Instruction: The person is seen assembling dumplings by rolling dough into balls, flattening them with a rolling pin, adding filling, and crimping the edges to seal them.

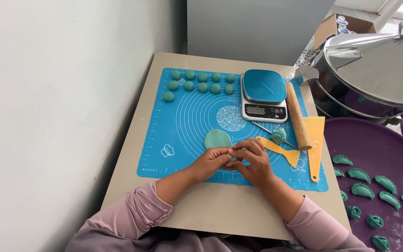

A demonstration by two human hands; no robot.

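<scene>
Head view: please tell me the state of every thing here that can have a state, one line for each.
Left hand: closed on dough piece.
Right hand: pinching the same dough piece, mostly hidden.
Flat dough disc: rolled out, lying on blue mat.
Dough balls: unrolled, in rows.
Kitchen scale: nothing on its platform.
Rolling pin: lying idle.
Dumplings: folded, on purple tray.
Steamer lid: on.

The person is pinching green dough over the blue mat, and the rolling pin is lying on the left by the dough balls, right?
Not quite. The head view shows the rolling pin on the right, beside the scale; the dough balls are far left. Both hands do pinch green dough over the blue mat.
</scene>
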